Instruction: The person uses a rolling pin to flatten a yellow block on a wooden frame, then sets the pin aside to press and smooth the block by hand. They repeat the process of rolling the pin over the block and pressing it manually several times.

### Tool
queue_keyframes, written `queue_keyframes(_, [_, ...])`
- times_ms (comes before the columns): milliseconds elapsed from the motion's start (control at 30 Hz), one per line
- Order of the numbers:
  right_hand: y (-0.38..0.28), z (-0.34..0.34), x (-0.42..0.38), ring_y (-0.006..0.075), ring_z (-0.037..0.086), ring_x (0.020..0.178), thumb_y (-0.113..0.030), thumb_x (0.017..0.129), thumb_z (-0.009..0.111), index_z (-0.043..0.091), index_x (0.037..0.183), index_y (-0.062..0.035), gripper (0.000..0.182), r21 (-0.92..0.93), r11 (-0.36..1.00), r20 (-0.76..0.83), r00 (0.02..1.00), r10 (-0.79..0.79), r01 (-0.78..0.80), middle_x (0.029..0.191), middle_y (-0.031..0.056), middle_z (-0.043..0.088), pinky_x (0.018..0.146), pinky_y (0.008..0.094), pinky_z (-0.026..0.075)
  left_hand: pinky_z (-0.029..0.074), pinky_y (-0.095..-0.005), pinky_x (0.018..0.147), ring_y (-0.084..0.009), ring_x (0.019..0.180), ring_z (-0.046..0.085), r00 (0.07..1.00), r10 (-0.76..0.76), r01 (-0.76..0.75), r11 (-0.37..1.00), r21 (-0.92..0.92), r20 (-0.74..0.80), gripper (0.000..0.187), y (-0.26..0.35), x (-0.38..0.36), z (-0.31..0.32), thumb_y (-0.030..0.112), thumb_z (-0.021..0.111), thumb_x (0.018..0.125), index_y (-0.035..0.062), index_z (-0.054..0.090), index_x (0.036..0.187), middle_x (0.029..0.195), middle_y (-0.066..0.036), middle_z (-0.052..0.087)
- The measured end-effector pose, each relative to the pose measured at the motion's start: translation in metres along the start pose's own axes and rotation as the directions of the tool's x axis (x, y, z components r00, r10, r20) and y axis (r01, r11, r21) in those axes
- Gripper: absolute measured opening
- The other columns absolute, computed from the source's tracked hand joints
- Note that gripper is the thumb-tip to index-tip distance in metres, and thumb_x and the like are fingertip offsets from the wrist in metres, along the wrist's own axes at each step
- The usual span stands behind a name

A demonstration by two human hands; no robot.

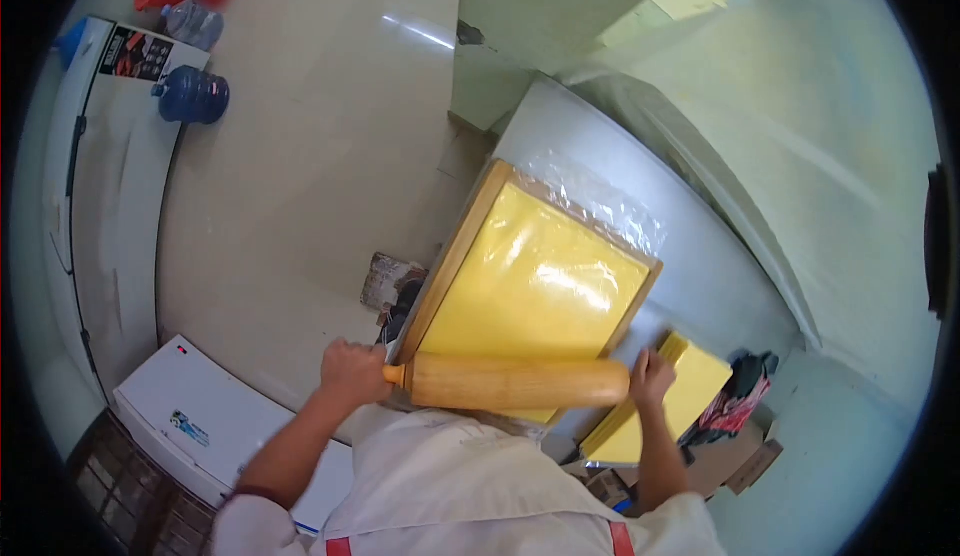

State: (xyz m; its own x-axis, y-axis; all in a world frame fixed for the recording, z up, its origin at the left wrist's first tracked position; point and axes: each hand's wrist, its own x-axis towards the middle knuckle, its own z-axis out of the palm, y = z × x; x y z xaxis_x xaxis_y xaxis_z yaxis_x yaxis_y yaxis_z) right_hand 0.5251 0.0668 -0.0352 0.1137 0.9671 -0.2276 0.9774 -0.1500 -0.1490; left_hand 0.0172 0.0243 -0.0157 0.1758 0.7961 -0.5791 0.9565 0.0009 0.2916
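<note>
A large wooden rolling pin (518, 383) lies across the near end of a wooden frame (462, 246). Inside the frame is a smooth, shiny yellow slab (530, 281), apparently under clear plastic film (600, 201) that bunches up past the far edge. My left hand (356, 371) is closed round the pin's left handle. Around the right handle my right hand (652, 377) is closed too, hiding that handle. Close by my right hand sits a stack of yellow sheets (655, 406).
The frame rests on a metal table (570, 136). Plastic sheeting (720, 126) hangs on the right. A white chest (225, 426) stands at lower left, water jugs (192, 95) farther off. Dark and pink cloth (735, 401) and cardboard (725, 456) lie at right.
</note>
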Motion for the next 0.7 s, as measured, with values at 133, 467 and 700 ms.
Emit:
queue_keyframes(133, [0.016, 0.017, -0.028, 0.0326, 0.046, 0.047, -0.033, 0.096, 0.050, 0.048, 0.061, -0.0022, 0.047, 0.158, 0.961, -0.039, 0.971, 0.237, -0.228, 0.053, 0.0164, 0.044, 0.048, 0.0459, 0.034, 0.048, -0.0378, 0.063, -0.0245, 0.055, 0.066, 0.963, 0.269, -0.271, 0.953, 0.139, 0.030, 0.017, -0.002, 0.089, -0.050, 0.025, 0.072, 0.058, 0.0127, 0.063, 0.066, 0.059, -0.008, 0.065])
queue_keyframes(467, [0.026, -0.004, 0.096, 0.0376, 0.052, 0.052, -0.033, 0.100, 0.044, 0.054, 0.067, -0.0012, 0.047, 0.174, 0.946, -0.238, 0.921, 0.309, -0.273, 0.057, 0.0187, 0.051, 0.051, 0.0448, 0.039, 0.047, -0.0406, 0.064, -0.0289, 0.064, 0.065, 0.964, 0.258, -0.224, 0.918, 0.328, -0.064, 0.023, 0.036, 0.225, -0.134, 0.025, 0.076, 0.055, 0.0127, 0.063, 0.069, 0.066, -0.008, 0.066])
queue_keyframes(700, [0.011, 0.009, 0.020, 0.0437, 0.059, 0.062, -0.041, 0.096, 0.046, 0.062, 0.070, -0.0006, 0.050, 0.118, 0.926, -0.207, 0.903, 0.377, -0.359, 0.063, 0.0230, 0.057, 0.060, 0.0525, 0.044, 0.053, -0.0469, 0.069, -0.0340, 0.076, 0.068, 0.973, 0.230, -0.215, 0.918, 0.334, -0.007, 0.030, 0.029, 0.163, -0.114, 0.033, 0.076, 0.066, 0.0108, 0.070, 0.086, 0.077, -0.015, 0.069])
